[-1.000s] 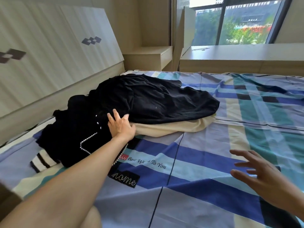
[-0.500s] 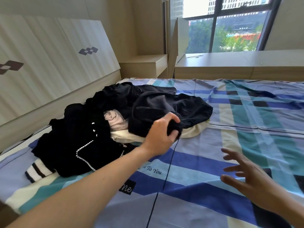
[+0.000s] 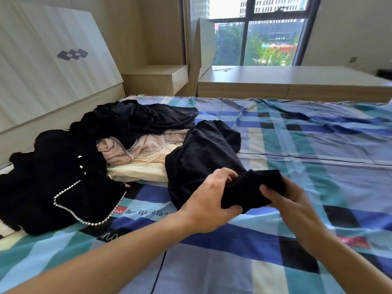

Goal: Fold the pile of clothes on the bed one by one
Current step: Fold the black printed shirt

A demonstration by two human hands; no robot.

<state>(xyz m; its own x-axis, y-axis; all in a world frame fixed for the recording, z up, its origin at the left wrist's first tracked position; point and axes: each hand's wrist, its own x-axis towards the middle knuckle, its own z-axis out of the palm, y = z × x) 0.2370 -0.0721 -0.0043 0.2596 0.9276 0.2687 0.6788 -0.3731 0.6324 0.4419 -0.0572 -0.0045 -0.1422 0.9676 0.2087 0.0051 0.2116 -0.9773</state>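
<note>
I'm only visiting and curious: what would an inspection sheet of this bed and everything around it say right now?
Surface: bed covered by a blue, teal and cream checked sheet, slightly rumpled at the far side.
Job's things: held black garment lies at the pile's right edge with its near end lifted. The pile holds a pearl-trimmed black garment, pink garment, cream garment and rear black garment, all unfolded.
Clutter: nothing seen.
Grips: left hand and right hand both grip the held black garment's near end.
Cables: nothing seen.
Surroundings: slanted headboard on the left, nightstand, low wooden ledge, window showing trees and buildings.
</note>
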